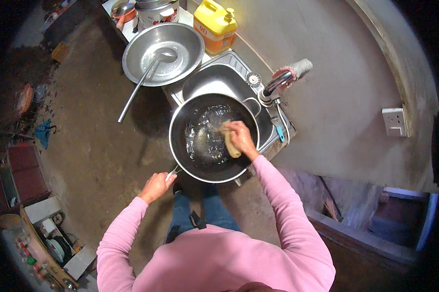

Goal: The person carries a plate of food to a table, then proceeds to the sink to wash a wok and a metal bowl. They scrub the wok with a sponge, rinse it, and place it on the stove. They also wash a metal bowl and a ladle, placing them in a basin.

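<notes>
A large dark wok [201, 168] with a pale rim rests over the near part of a stainless-steel sink [208, 78]. Water glistens across its textured bottom. My left hand [156, 185] grips the wok's handle [172, 173] at the lower left. Inside the wok, my right hand [241, 137] holds a tan cloth [233, 148] against the right side; the fingers and part of the cloth are blurred. A loop-shaped helper handle [255, 104] stands out from the wok's far right rim.
A wide metal basin [132, 62] holds a long-handled ladle [141, 87] that juts out leftward. Behind it stand a yellow jug [216, 27] and a rice cooker [157, 14]. A faucet [278, 84] with cloth around it rises by the wall, near a turquoise-handled tool [280, 134].
</notes>
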Demonstrator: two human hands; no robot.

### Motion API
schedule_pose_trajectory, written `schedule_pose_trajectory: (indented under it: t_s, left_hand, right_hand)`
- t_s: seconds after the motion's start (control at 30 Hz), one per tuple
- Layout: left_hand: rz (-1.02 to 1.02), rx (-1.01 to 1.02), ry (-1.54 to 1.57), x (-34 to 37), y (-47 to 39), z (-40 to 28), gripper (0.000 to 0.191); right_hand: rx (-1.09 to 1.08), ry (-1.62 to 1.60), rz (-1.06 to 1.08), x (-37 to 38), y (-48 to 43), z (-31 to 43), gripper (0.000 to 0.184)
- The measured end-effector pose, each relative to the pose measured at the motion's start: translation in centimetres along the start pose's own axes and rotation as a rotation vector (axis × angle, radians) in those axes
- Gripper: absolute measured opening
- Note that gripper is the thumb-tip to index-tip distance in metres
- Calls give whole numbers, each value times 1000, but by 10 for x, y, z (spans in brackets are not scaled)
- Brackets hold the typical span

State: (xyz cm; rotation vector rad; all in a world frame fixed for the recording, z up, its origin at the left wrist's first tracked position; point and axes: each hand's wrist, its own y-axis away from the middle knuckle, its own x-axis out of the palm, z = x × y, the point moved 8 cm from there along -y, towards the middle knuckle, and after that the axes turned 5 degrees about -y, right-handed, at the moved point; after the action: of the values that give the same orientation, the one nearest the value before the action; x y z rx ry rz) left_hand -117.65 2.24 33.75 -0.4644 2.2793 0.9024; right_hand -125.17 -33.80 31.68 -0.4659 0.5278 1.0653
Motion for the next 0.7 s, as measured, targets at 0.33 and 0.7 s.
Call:
schedule_pose_trajectory:
  t_s: [0.33, 0.7]
  left_hand:
    - [67, -38, -40, 8, -6, 5, 51]
    - [10, -36, -2, 0, -1, -11, 54]
  right_hand:
    - [-120, 340, -68, -84, -110, -22, 28]
    - [225, 42, -470, -86, -103, -129, 45]
